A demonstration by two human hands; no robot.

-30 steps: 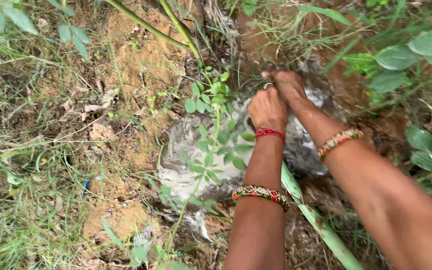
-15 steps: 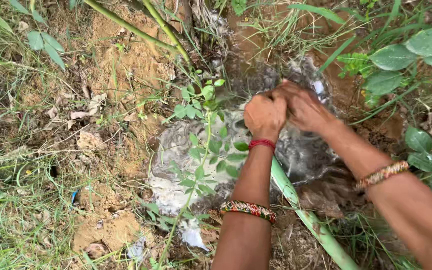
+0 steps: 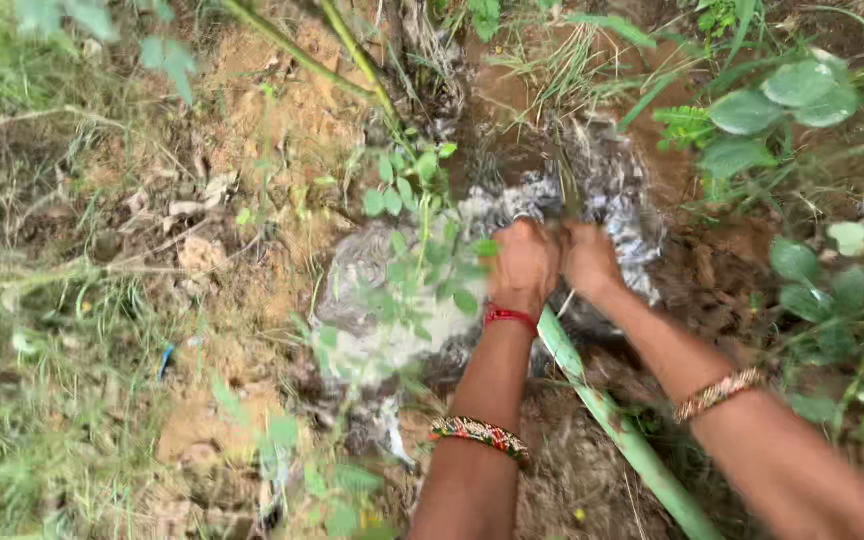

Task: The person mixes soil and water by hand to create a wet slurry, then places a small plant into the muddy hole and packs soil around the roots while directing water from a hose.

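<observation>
My left hand (image 3: 525, 262), with a red thread at the wrist and a beaded bangle on the forearm, is clenched in a fist. My right hand (image 3: 590, 258) is clenched right beside it, touching it. Both fists close around a thin dark stem (image 3: 563, 185) that rises from them toward the soil; the motion blur keeps me from telling what it is. Under the hands lies a patch of grey-white ashy material (image 3: 382, 330) in a shallow earth hollow. A thick pale green stalk (image 3: 612, 420) runs diagonally beneath my wrists.
Orange-brown soil (image 3: 272, 110) borders the hollow at the upper left. A leafy sprig (image 3: 422, 230) stands just left of my hands. Broad-leaved plants (image 3: 792, 95) crowd the right side and grass (image 3: 42, 330) covers the left. Green stems (image 3: 352, 55) cross the top.
Both hands have pulled back toward me, from the far edge of the grey patch to its middle, and have stayed clenched together. The view has shifted and blurred.
</observation>
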